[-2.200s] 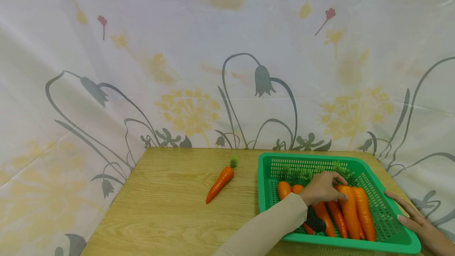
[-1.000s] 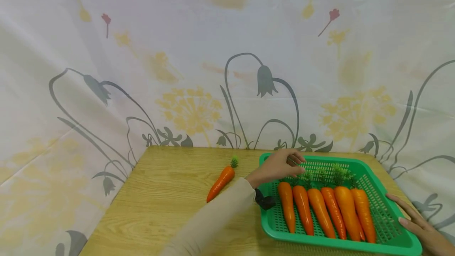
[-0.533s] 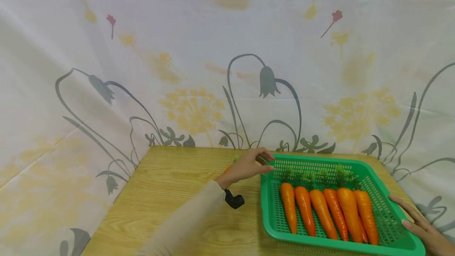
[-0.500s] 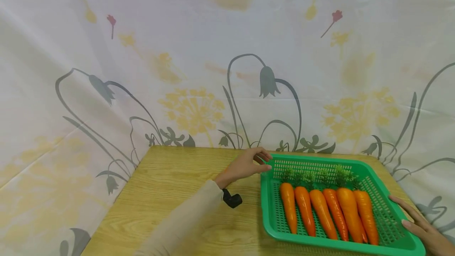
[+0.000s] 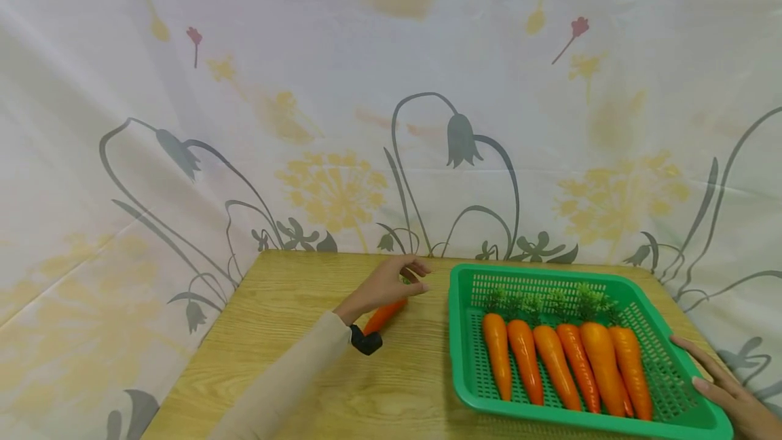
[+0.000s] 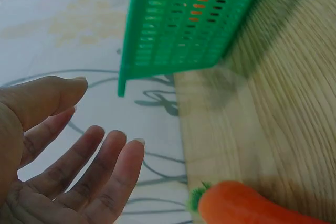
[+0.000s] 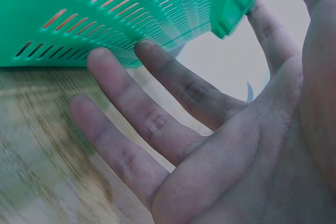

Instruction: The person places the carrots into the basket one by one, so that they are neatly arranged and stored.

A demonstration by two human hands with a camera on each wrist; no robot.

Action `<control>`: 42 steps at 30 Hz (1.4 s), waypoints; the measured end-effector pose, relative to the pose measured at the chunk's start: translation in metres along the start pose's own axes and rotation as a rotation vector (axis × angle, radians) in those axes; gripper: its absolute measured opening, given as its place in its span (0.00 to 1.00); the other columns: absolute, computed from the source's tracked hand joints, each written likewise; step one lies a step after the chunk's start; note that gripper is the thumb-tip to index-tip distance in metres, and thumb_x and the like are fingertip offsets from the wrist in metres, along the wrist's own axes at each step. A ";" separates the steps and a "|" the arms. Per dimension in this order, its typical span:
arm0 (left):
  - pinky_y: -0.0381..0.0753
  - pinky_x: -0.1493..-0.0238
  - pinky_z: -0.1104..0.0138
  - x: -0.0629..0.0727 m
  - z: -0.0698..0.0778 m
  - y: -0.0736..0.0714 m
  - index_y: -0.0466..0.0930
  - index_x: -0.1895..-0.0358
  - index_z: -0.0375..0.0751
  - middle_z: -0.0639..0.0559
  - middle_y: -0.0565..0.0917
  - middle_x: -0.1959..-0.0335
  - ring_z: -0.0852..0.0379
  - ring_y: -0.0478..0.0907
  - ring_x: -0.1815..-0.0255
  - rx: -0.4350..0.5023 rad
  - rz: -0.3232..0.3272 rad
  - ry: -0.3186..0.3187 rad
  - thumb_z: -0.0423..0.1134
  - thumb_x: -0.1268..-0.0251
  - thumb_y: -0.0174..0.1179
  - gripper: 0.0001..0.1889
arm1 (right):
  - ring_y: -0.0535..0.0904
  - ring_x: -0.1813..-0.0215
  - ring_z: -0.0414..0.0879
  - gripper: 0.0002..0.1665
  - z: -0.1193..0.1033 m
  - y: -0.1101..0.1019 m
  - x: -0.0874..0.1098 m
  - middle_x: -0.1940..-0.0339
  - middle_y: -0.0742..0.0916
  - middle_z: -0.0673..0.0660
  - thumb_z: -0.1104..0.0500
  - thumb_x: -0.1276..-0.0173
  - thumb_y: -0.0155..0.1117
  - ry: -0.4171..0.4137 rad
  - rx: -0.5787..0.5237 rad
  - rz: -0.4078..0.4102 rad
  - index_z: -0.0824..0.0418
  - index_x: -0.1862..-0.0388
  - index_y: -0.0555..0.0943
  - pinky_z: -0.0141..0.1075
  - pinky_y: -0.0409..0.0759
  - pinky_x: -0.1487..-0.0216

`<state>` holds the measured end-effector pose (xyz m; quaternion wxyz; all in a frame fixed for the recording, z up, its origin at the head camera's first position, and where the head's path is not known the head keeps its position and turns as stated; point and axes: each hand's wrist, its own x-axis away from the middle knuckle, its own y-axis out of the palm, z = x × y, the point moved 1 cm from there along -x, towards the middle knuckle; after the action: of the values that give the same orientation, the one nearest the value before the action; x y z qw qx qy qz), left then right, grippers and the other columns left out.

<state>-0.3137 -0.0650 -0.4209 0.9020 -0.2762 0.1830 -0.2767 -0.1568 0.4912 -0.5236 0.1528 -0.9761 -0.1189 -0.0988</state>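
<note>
My left hand [image 5: 383, 284] holds nothing, its fingers loosely bent and apart. It is over a lone orange carrot [image 5: 385, 315] with a green tuft on the wooden table, partly hiding it in the head view. In the left wrist view this carrot [image 6: 247, 205] lies below and right of the fingers, untouched. A green plastic basket [image 5: 457, 338] stands to the right, with several carrots [image 5: 552, 365] side by side, tufts toward the back. My right hand [image 5: 730, 392] rests against the basket's right rim. Its fingers [image 7: 152, 129] extend along the outer wall in the right wrist view.
The wooden table [image 5: 293, 331] ends at the back against a pale curtain [image 5: 342, 87] printed with flowers. The basket's slotted side wall [image 6: 173, 35] rises beside my left hand. A black strap piece [image 5: 366, 341] sits on my left wrist.
My left hand has moved left, from among the basket's carrots, out past its left rim, to above the lone carrot, with nothing in it. My right hand has stayed at the basket's rim.
</note>
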 end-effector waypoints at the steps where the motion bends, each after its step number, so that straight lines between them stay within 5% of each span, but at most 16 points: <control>1: 0.84 0.49 0.65 0.001 -0.003 -0.001 0.81 0.42 0.45 0.53 0.82 0.45 0.53 0.81 0.48 -0.001 0.005 -0.006 0.39 0.27 0.67 0.14 | 0.07 0.33 0.78 0.38 0.000 0.000 0.000 0.46 0.45 0.11 0.51 0.10 0.28 -0.004 0.001 0.000 0.30 0.22 0.18 0.83 0.40 0.50; 12: 0.82 0.45 0.55 0.014 -0.043 -0.010 0.80 0.43 0.36 0.37 0.81 0.42 0.38 0.80 0.45 -0.058 0.028 -0.018 0.38 0.30 0.69 0.17 | 0.09 0.34 0.81 0.37 -0.011 0.006 0.002 0.46 0.46 0.10 0.53 0.11 0.26 -0.042 0.030 0.002 0.27 0.23 0.19 0.82 0.42 0.50; 22: 0.82 0.48 0.53 0.020 -0.069 -0.011 0.80 0.39 0.38 0.41 0.79 0.41 0.42 0.77 0.45 -0.067 0.039 -0.161 0.38 0.33 0.71 0.21 | 0.06 0.34 0.77 0.36 -0.004 0.003 0.000 0.47 0.47 0.10 0.53 0.11 0.25 -0.047 0.043 0.000 0.23 0.23 0.21 0.83 0.40 0.49; 31: 0.85 0.50 0.54 0.017 -0.077 -0.008 0.81 0.38 0.42 0.37 0.78 0.39 0.44 0.81 0.48 -0.128 -0.032 -0.192 0.39 0.34 0.73 0.23 | 0.05 0.34 0.76 0.36 -0.003 0.002 -0.001 0.47 0.47 0.09 0.52 0.11 0.26 -0.044 0.040 0.007 0.21 0.24 0.22 0.84 0.38 0.50; 42: 0.85 0.51 0.58 0.013 -0.078 -0.004 0.79 0.35 0.38 0.39 0.78 0.36 0.43 0.82 0.48 -0.178 -0.121 -0.144 0.36 0.31 0.69 0.23 | 0.05 0.35 0.78 0.37 -0.005 0.004 0.000 0.48 0.46 0.09 0.52 0.11 0.26 -0.029 0.032 -0.003 0.24 0.24 0.19 0.84 0.36 0.50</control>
<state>-0.3427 -0.1062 -0.4814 0.8664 -0.3849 0.1245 -0.2928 -0.1566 0.4859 -0.5195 0.1663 -0.9747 -0.1243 -0.0831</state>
